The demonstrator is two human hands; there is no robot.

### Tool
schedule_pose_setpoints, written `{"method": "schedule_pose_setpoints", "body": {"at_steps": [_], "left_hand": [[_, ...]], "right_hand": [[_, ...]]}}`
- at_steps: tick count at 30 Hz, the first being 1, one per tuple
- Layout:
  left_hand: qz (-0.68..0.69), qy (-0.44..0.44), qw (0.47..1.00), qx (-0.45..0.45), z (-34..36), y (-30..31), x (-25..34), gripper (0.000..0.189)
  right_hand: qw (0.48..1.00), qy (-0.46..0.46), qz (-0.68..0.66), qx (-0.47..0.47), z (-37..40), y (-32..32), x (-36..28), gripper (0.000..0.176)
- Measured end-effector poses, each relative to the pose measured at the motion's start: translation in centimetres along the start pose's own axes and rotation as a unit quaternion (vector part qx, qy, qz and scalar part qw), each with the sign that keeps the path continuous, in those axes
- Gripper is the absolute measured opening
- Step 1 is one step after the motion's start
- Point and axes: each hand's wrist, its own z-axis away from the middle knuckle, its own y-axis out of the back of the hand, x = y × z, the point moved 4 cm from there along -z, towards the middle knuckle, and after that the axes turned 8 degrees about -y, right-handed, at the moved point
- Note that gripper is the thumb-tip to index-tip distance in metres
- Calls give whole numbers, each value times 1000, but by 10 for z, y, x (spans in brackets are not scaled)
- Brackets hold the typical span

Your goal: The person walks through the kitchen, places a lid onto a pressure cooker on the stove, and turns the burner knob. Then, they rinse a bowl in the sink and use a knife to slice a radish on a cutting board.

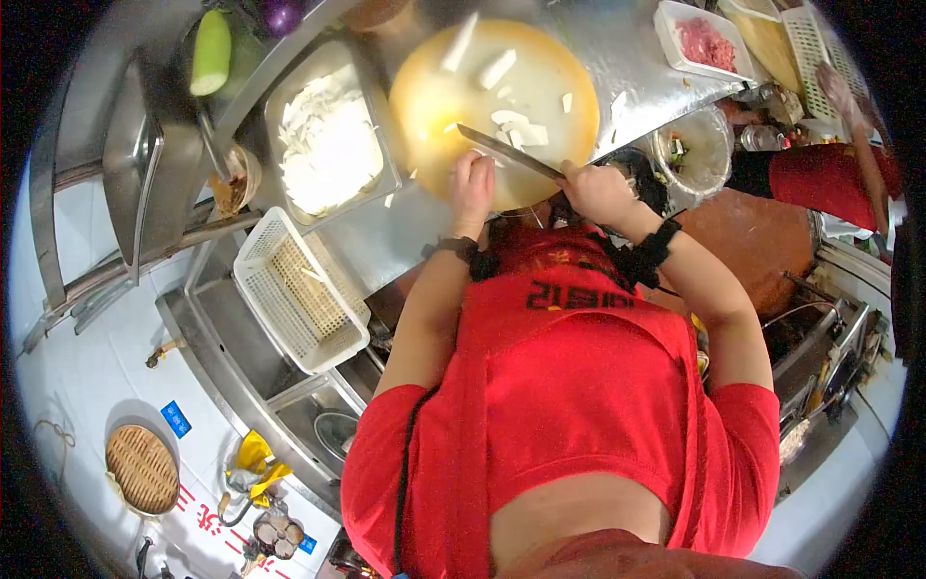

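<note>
My right hand (600, 198) grips the handle of a knife (511, 152), whose blade reaches left over a round yellowish cutting board (564, 72). Close to the blade, my left hand (472, 188) rests at the board's near edge with its fingers bent together; whether they hold a piece is too small to tell. White cut pieces (521, 128) lie just beyond the knife, and longer white pieces (499, 68) are farther back on the board. Left of the board, a metal tray (389, 145) holds a heap of white slices (330, 145).
A white plastic basket (289, 289) sits over the sink at lower left. A green vegetable (211, 53) lies at upper left. At upper right are a tray of pink meat (706, 43) and a lined bin (693, 150). Another person's arm (849, 116) is at far right.
</note>
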Motion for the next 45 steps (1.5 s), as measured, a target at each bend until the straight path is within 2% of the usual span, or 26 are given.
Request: {"method": "schedule_pose_setpoints", "body": {"at_steps": [5, 7, 9, 12, 15, 17, 19, 21, 22, 24, 25, 27, 28, 29, 30, 33, 34, 36, 37, 39, 40, 42, 45], "left_hand": [[6, -4, 1000, -2, -3, 0, -2, 12], [11, -4, 1000, -11, 0, -1, -3, 12], [20, 0, 1000, 15, 2, -2, -2, 12], [26, 10, 1000, -7, 2, -2, -3, 12], [18, -1, 1000, -13, 2, -2, -5, 14], [18, 2, 1000, -22, 2, 0, -5, 16], [20, 5, 999, -24, -7, 1, -6, 18], [11, -49, 997, -67, -17, 7, -4, 20], [10, -48, 997, -67, -17, 9, -6, 20], [-45, 13, 986, -163, -20, 6, -17, 22], [-47, 13, 985, -163, -21, 7, -16, 22], [-36, 95, 981, -167, -25, 8, -12, 23], [-36, 94, 981, -168, -26, 4, -8, 23], [61, 214, 958, -178, -21, -2, -10, 22], [156, 329, 913, -185, -14, -9, -11, 21], [181, 334, 915, -139, -8, -12, -4, 17], [181, 334, 914, -140, -7, -12, -3, 17], [83, 163, 982, -40, -14, 1, 8, 14], [83, 163, 982, -41, -12, 0, 5, 14], [103, 73, 992, -14, -7, -2, 4, 10], [104, 74, 992, -15, -4, -4, 0, 10], [83, 5, 996, -27, -4, -4, 3, 11], [26, -27, 999, -35, -10, 1, 8, 12]], "right_hand": [[1000, -16, 19, -4, -10, -18, 1, 24], [999, 23, -17, 22, -4, -6, 5, 27], [999, 20, -17, 18, -1, 4, 1, 27], [1000, 0, -3, -12, -1, -3, -8, 22], [1000, -8, 17, 4, -16, -21, -2, 21], [998, 21, -19, 48, -12, -16, 4, 30], [1000, 5, -23, 19, -9, -9, 14, 30], [998, -47, -32, 10, -8, -7, 25, 29], [998, -50, -48, 5, -7, -4, 29, 29], [998, -46, -47, 11, -7, -8, 32, 29], [998, -46, -46, 17, -7, -9, 32, 29], [998, -46, -48, 18, -5, -8, 28, 27], [998, -46, -48, 18, -4, -7, 26, 26], [998, -47, -48, 18, -4, -8, 26, 26], [998, -43, -47, 14, -3, -10, 26, 26], [998, -30, -45, 23, -2, -13, 25, 24], [998, -19, -45, 37, -2, -12, 24, 23], [999, -18, -35, 36, 0, -7, 23, 23], [999, -17, -25, 34, 1, -5, 22, 22], [999, -19, -17, 28, 3, 0, 18, 22], [1000, -20, -9, 23, 3, 0, 17, 21], [1000, -12, -21, 20, 0, -14, 15, 21], [999, -6, -29, 29, -5, -9, 14, 23]]}}
